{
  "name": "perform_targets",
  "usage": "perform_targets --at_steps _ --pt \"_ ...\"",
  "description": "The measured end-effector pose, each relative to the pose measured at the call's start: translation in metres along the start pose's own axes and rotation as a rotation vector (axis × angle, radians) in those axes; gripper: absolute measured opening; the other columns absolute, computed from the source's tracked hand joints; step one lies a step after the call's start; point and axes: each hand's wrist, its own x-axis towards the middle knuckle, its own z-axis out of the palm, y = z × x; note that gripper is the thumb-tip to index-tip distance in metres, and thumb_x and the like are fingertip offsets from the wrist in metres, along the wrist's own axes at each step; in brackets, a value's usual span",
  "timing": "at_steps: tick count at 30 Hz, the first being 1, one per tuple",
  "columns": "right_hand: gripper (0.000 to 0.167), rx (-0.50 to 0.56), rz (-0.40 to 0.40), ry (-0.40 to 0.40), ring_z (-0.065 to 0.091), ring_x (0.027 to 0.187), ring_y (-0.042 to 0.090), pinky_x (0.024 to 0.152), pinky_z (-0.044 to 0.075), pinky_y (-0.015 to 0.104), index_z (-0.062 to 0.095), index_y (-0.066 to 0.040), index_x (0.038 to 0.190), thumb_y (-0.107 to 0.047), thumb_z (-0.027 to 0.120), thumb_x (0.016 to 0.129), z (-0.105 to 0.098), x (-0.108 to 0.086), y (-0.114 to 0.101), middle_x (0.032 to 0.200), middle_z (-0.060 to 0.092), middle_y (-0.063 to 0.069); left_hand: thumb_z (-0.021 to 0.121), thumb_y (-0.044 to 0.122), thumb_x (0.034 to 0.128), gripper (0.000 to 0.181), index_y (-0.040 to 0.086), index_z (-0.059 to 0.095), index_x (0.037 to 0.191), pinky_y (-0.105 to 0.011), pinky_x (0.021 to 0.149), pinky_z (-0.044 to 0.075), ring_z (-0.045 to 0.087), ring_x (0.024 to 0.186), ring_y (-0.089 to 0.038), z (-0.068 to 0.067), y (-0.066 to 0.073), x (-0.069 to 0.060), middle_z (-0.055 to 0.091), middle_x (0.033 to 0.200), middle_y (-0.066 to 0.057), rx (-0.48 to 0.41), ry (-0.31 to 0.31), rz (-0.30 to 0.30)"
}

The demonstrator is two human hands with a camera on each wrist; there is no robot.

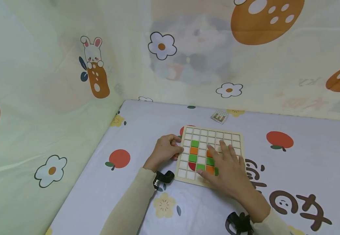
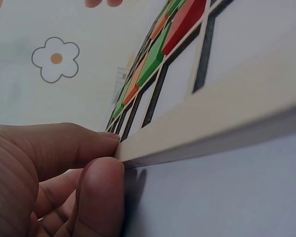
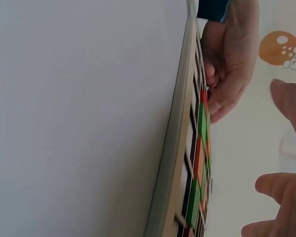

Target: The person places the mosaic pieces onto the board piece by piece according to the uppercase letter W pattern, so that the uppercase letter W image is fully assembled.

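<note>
A square wooden grid board (image 1: 184, 180) lies flat before me, with green, orange and red tiles in some of its cells. A green tile (image 1: 194, 143) tops the left column of colour, over an orange tile (image 1: 193, 150); a red tile (image 1: 192, 166) is lower down. My left hand (image 1: 164, 150) holds the board's left edge, index finger on the rim and thumb against its side in the left wrist view. Fingers spread, my right hand (image 1: 229, 171) hovers over the board's right part and hides several cells. No piece is visible in it.
Behind the board lies a small card (image 1: 219, 116) printed with a similar grid. The white cloth (image 1: 146, 127) bears printed apples and flowers. Pale curtains (image 1: 187, 94) rise at the back and left. A black wrist camera (image 1: 165, 177) sits near the board's lower left corner.
</note>
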Motion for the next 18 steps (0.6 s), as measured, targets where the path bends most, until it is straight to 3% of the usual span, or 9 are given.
perform_targets --at_steps 7,12,18 --pt "0.094 -0.050 0.035 0.000 0.015 0.151 0.060 0.108 0.016 0.088 0.037 -0.014 0.162 -0.073 0.059 0.092 -0.006 -0.002 0.015 0.170 0.014 0.027 0.078 0.003 0.0899 0.029 0.001 0.069 0.117 -0.020 0.047 0.053 0.059 0.050 -0.011 0.000 0.000 0.000 0.064 0.077 -0.005 0.011 -0.003 -0.009" --pt "0.096 -0.035 0.002 0.065 0.020 0.149 0.061 0.109 0.023 0.085 0.040 -0.011 0.160 -0.068 0.068 0.089 -0.012 -0.007 0.023 0.169 0.017 0.027 0.078 0.002 0.0900 0.028 0.001 0.069 0.117 -0.021 0.047 0.053 0.060 0.050 -0.011 0.000 0.001 0.000 0.065 0.077 -0.005 0.016 -0.004 0.003" --pt "0.096 -0.035 0.026 0.067 0.024 0.146 0.063 0.109 0.028 0.082 0.041 -0.007 0.159 -0.056 0.079 0.085 -0.016 -0.014 0.036 0.166 0.018 0.033 0.078 0.004 0.0898 0.029 0.001 0.069 0.118 -0.021 0.048 0.053 0.059 0.050 -0.011 -0.001 0.002 -0.001 0.064 0.077 -0.005 0.020 -0.008 -0.003"
